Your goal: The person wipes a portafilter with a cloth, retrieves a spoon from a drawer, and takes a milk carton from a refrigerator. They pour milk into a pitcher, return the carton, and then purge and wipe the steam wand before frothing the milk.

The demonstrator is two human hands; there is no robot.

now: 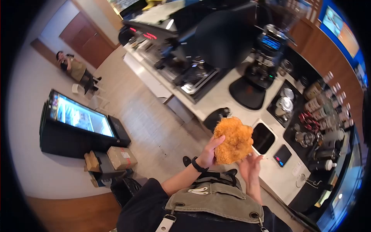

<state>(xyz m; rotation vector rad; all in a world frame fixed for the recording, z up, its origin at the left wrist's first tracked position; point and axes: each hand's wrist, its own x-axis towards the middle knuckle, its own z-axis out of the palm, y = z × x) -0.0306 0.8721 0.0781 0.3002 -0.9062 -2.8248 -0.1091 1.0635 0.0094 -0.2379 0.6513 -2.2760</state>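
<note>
A crumpled orange-brown cloth (234, 141) with a fuzzy surface is in front of my body, over the counter's front edge. My left hand (208, 152), with a black band on the wrist, grips its left side, the thumb lying on top. Close to the cloth's lower right edge is my right hand (250, 167), its fingers stretched out and partly hidden by the cloth. Just beyond the cloth is a black rectangular recess (264, 138) with a light rim. A small black scale (283, 155) with a lit display lies to its right.
An espresso machine (185, 58) and a coffee grinder (264, 58) stand on the white counter (220, 94). Several bottles (319, 112) line the right side. A display fridge (83, 120) and a cardboard box (121, 157) are at left; a person (77, 69) sits far back.
</note>
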